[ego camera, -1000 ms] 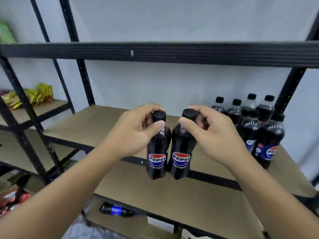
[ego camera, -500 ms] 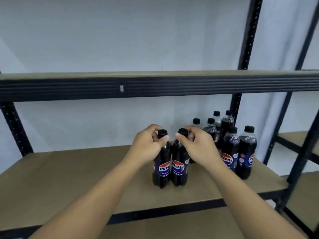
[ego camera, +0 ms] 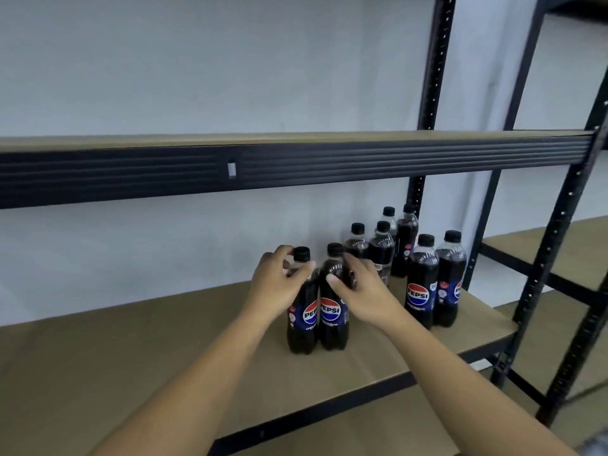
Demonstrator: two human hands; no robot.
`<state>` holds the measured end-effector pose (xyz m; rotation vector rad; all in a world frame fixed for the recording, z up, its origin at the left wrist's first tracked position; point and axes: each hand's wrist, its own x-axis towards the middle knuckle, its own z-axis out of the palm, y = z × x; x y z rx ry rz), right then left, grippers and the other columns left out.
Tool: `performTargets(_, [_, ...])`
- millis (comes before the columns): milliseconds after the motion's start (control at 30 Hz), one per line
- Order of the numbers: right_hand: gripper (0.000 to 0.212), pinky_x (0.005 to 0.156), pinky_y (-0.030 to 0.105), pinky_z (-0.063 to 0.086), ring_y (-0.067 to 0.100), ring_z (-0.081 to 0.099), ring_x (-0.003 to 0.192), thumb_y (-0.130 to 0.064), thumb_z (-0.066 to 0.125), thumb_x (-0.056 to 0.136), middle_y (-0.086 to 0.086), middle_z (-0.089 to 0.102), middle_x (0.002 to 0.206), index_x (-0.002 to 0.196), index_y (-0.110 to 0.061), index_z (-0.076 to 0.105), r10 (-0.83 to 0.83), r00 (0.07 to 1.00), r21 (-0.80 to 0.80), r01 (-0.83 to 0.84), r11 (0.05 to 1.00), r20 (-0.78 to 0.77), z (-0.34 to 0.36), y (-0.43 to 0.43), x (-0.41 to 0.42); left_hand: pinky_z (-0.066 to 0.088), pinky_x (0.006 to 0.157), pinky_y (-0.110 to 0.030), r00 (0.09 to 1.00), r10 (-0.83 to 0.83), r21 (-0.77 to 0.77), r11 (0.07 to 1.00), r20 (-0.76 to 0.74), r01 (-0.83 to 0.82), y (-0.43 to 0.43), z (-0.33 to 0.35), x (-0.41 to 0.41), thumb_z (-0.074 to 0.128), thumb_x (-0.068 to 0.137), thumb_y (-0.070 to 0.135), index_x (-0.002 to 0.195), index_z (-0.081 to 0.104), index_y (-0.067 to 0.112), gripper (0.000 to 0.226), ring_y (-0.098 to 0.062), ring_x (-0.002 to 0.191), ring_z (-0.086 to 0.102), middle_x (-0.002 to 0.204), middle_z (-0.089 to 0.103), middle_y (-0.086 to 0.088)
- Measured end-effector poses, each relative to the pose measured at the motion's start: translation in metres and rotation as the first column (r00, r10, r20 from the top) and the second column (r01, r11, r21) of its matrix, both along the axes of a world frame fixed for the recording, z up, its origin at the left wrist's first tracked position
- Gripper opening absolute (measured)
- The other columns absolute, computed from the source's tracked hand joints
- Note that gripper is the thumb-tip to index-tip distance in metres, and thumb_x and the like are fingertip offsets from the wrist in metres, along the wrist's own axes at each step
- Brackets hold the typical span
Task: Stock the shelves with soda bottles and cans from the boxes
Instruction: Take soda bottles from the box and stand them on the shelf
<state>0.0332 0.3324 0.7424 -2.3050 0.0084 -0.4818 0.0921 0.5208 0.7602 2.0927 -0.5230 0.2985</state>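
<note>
"Head view: what does each hand have?" asks the first clerk.

"The left hand [ego camera: 276,286] is curled round the neck of the left bottle [ego camera: 302,324], thumb across the front just below the black cap. The right hand [ego camera: 365,292] grips the right bottle [ego camera: 331,324] at its shoulder, thumb in front. Both bottles stand upright, touching side by side, and their bases appear to rest on the shelf [ego camera: 131,350]."

"Why hold them so high?"

"Probably because a grip near the cap lets each one go straight down with its label facing out. Both logos point to 6 o'clock, toward the camera. Setting the pair shoulder to shoulder looks like the start of a tidy row."

"Where is the pair relative to the rest?"

"The stocked group [ego camera: 422,284] stands at about 2 o'clock from the pair, by the black upright [ego camera: 552,241] at the back right. Six caps can be counted there. The two front bottles show their labels and are near the pair but apart from it."

"And what is in them?"

"Every bottle is capped and holds dark cola to the shoulder, with clear plastic above. No box or can is in view, so the remaining stock cannot be told. The upper shelf [ego camera: 296,166], at 12 o'clock, shows only its dark front rail."

"Next?"

"Likely letting go once both stand firm. A careless nudge could tip such narrow bottles."
</note>
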Motion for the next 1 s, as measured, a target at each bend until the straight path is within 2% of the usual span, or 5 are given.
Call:
performTargets(133, [0.084,0.112,0.028,0.035,0.007,0.042,0.138,-0.024,0.058,0.102,-0.023,0.027,0.150,0.160,-0.043,-0.001,0.152,0.963,0.185,-0.112,0.976,-0.223,-0.041,-0.013,-0.011,0.050,0.069,-0.017,0.975,-0.150,-0.025,0.989,-0.166,0.148,0.008,-0.032,-0.008,0.060,0.096,0.053,0.118,0.054,0.042,0.025,0.010,0.085,0.061,0.103,0.064,0.023])
performTargets(333, [0.061,0.104,0.043,0.052,0.007,0.059,0.120,-0.018,0.061,0.099,-0.018,0.060,0.134,0.149,-0.044,0.038,0.046,0.965,0.207,0.009,0.978,-0.258,-0.103,-0.018,0.008,0.036,0.084,-0.003,0.929,-0.176,0.086,0.973,-0.326,0.214,0.019,-0.105,-0.003,0.072,0.094,0.026,0.142,0.046,0.036,0.055,0.006,0.108,0.056,0.122,0.056,0.028])
performTargets(567, [0.051,0.076,0.007,0.046,0.008,0.068,0.092,-0.021,0.073,0.093,-0.024,0.065,0.092,0.137,-0.027,0.049,-0.142,0.986,0.280,0.161,0.946,-0.089,-0.110,0.007,0.054,0.049,0.070,-0.024,0.965,0.027,0.067,0.998,-0.260,-0.010,0.003,-0.125,0.048,0.080,0.083,0.044,0.113,0.053,0.039,0.041,-0.012,0.077,0.069,0.095,0.071,0.014])
performTargets(767, [0.055,0.097,0.037,0.052,0.016,0.066,0.105,-0.017,0.067,0.092,-0.005,0.070,0.118,0.143,-0.022,0.046,-0.175,0.983,0.253,0.181,0.950,-0.049,-0.111,0.016,0.094,0.054,0.075,-0.037,0.958,0.135,0.064,0.990,-0.253,-0.123,-0.022,-0.137,0.099,0.074,0.083,0.050,0.106,0.045,0.034,0.040,-0.027,0.085,0.069,0.099,0.069,0.001])
performTargets(1000, [0.070,0.100,0.032,0.048,0.016,0.063,0.110,-0.017,0.061,0.096,-0.003,0.068,0.119,0.155,-0.031,0.027,-0.096,0.984,0.245,0.131,0.961,-0.149,-0.109,0.010,0.120,0.051,0.089,-0.038,0.949,0.163,0.076,0.986,-0.270,-0.148,-0.037,-0.132,0.127,0.071,0.090,0.032,0.127,0.053,0.020,0.044,-0.032,0.107,0.064,0.119,0.065,-0.009])
